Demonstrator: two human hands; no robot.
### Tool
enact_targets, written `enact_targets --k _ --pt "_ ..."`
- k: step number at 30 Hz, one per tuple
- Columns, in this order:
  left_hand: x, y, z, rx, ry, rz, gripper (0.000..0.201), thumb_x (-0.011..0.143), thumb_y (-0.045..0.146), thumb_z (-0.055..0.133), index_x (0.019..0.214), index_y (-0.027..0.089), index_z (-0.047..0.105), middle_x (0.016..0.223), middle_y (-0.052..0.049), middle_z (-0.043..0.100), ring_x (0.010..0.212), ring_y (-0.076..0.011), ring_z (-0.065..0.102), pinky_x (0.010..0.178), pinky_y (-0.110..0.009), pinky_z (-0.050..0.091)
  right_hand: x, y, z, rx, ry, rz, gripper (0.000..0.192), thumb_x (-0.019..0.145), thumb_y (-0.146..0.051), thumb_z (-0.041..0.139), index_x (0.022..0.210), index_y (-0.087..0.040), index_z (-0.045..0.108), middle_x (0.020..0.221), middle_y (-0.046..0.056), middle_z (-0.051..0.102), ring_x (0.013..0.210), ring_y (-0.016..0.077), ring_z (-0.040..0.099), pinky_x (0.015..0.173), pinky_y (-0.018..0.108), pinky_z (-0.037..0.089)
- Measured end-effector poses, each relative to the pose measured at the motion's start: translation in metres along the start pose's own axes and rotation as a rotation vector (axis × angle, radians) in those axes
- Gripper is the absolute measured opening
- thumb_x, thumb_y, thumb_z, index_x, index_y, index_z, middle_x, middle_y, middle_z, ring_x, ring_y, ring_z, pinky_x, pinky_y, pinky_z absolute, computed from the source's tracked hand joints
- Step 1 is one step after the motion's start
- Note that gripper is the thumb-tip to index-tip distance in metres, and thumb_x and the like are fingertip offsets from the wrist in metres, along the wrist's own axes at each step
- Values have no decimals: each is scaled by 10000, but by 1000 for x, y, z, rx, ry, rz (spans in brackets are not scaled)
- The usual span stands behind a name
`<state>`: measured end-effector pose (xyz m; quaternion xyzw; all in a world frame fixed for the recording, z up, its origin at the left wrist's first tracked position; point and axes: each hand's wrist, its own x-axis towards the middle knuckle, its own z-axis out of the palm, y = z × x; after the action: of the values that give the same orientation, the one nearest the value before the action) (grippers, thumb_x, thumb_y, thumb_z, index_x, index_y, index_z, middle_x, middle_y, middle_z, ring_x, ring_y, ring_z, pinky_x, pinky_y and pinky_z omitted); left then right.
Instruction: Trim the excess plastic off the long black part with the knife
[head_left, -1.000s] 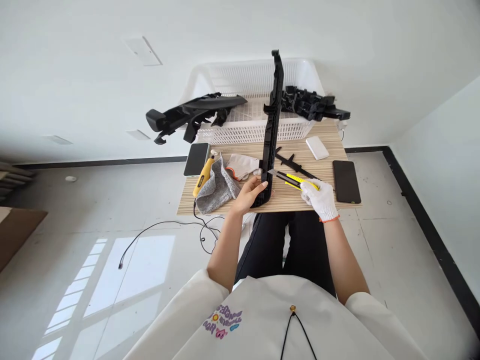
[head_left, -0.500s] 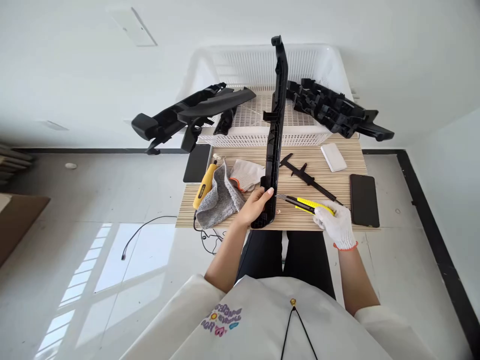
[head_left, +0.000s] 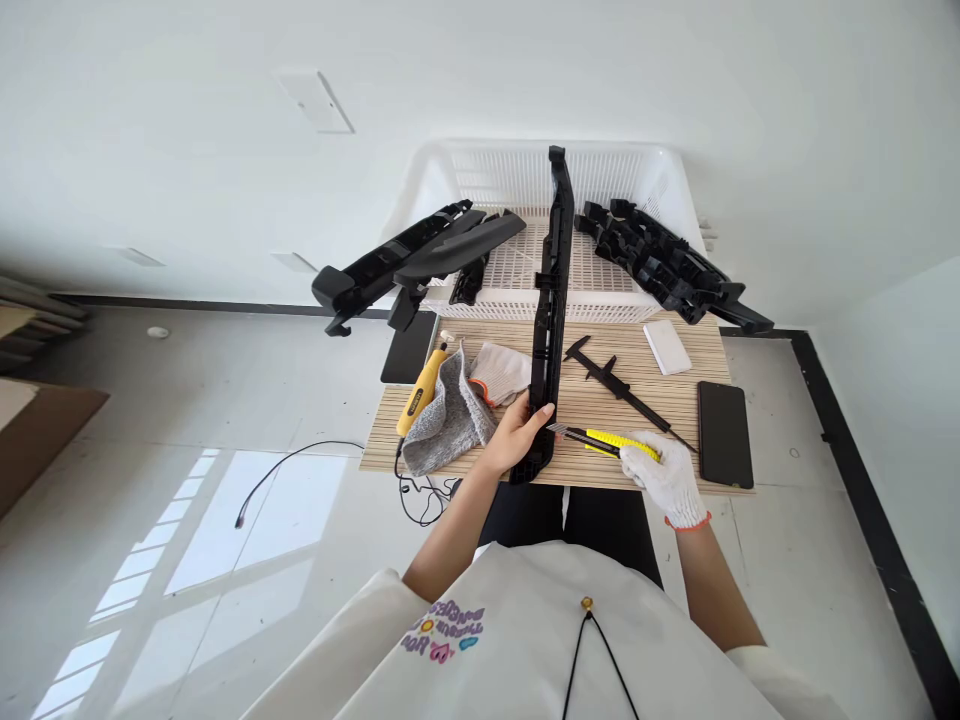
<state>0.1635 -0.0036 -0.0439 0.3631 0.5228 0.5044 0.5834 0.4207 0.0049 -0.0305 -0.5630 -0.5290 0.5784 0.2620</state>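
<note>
Left hand (head_left: pixel 519 438), bare: closed round the lower end of one long black part (head_left: pixel 553 290), at the worktop's (head_left: pixel 679 395) front edge. Right hand (head_left: pixel 665 475), white-gloved: gripping one yellow-and-black utility knife (head_left: pixel 606 442), blade out, tip at the part's right side near the left thumb; contact cannot be told. Part: narrow, shiny, channelled, side tab midway, upper end reaching over the white basket (head_left: pixel 611 305) along the back edge. Leftward: grey cloth (head_left: pixel 450 425), yellow tool (head_left: pixel 422 392) near the left edge. Rightward: black caliper (head_left: pixel 611 380), slantwise, striped surface showing around it; dark phone (head_left: pixel 724 435), front right corner.
</note>
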Motion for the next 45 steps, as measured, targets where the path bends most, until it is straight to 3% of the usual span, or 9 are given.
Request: enact_targets --k 4,10,14,20,30,35,45 --pt "0 1 0 26 28 7 554 789 723 733 888 199 582 715 -5 661 638 -185 678 612 -311 567 2 2 0 -78 -16 -12 427 795 -538 742 992 -160 768 609 8 639 547 158 569 484 267 426" --pt "-1 -4 0 -66 12 -68 566 800 725 721 935 212 527 649 30 650 607 -195 696 607 -322 576 5 2 3 -48 124 -25 438 826 -556 707 986 -153 768 602 17 639 543 161 567 479 269 432" --pt "-1 -6 0 -68 38 -61 559 795 704 742 940 199 551 693 35 649 565 -163 678 556 -286 550 4 0 1 -125 56 -43 448 802 -562 740 988 -156 776 623 23 662 547 162 578 474 267 434" --pt "-2 -5 0 -84 10 -69 571 800 702 737 998 202 547 654 24 673 594 -192 704 572 -297 562 3 0 3 -95 88 -35 428 821 -556 719 974 -160 775 640 24 671 555 160 595 475 261 449" --pt "-2 -4 3 -85 50 -7 565 767 718 749 906 208 549 680 33 612 590 -175 671 549 -290 529 6 1 -1 -128 26 -62 468 805 -605 694 953 -168 771 609 42 663 540 193 608 462 295 466" --pt "-1 -5 2 -47 47 62 530 811 708 710 866 204 556 689 3 660 627 -170 644 610 -301 525 7 0 -2 -219 -10 -80 477 785 -601 706 980 -173 780 596 31 660 518 189 596 447 292 454" --pt "-3 0 3 -55 91 40 472 777 629 753 863 207 560 670 17 639 659 -184 661 662 -317 536 9 5 -1 -202 -3 -97 461 805 -604 709 993 -189 783 596 29 657 516 194 595 456 301 453"
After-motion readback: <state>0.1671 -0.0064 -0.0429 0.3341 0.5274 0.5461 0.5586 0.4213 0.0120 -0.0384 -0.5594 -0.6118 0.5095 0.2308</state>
